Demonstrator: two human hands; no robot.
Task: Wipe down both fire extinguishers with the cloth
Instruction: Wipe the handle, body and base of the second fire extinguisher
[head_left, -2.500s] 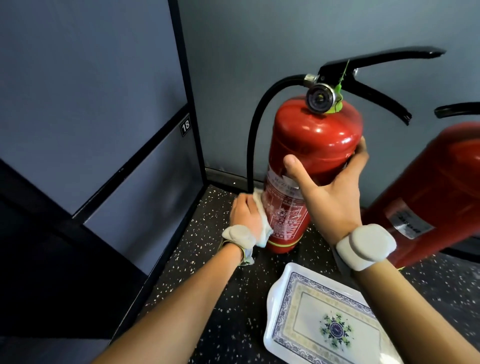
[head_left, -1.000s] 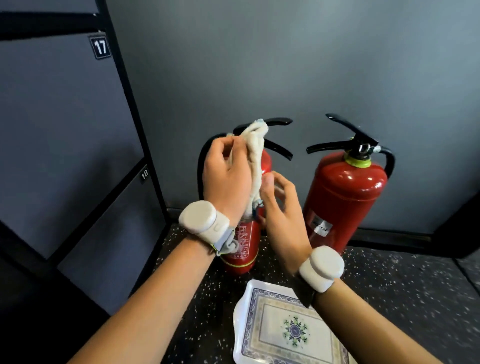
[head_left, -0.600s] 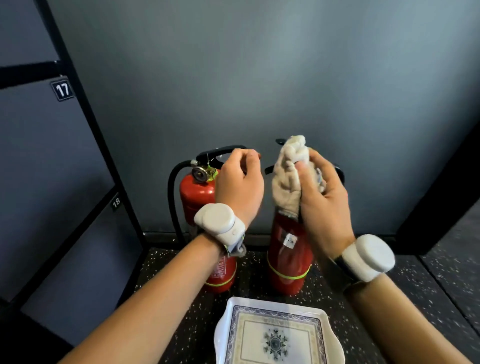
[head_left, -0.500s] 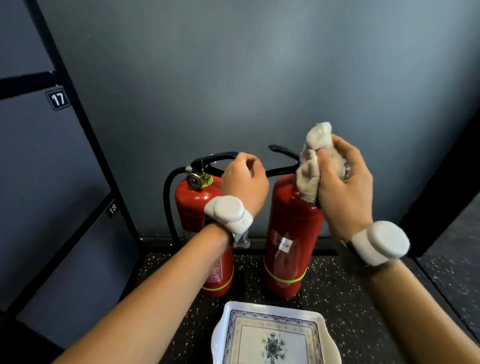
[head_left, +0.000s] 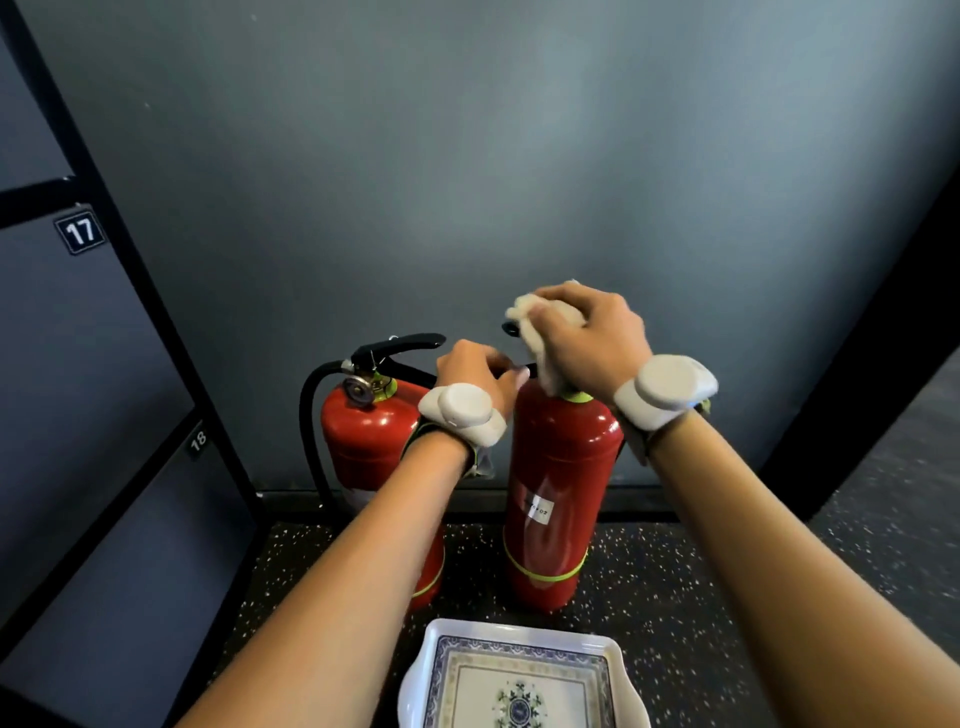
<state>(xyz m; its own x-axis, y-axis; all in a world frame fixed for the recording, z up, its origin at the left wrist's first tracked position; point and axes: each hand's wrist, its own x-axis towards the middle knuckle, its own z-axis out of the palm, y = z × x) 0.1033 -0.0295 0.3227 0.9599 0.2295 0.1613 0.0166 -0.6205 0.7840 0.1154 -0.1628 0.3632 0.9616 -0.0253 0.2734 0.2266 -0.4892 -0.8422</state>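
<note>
Two red fire extinguishers stand upright on the speckled floor against the grey wall. The left extinguisher (head_left: 371, 441) shows its black hose, gauge and lever. On top of the right extinguisher (head_left: 558, 483), my right hand (head_left: 592, 338) grips a bunched white cloth (head_left: 540, 332) and presses it over the handle and valve, which it mostly hides. My left hand (head_left: 480, 371) is curled round the black lower lever of the right extinguisher, just left of the cloth. Both wrists wear white bands.
A white patterned tray (head_left: 519, 675) lies on the floor in front of the extinguishers, near the bottom edge. Dark locker panels numbered 17 (head_left: 80, 231) and 18 stand at the left. A dark wall edge (head_left: 857, 364) rises at the right.
The cloth passed from my left hand to my right, which lowered it onto the right extinguisher's top. My left hand moved to that extinguisher's lever. The view pulled back from the left extinguisher.
</note>
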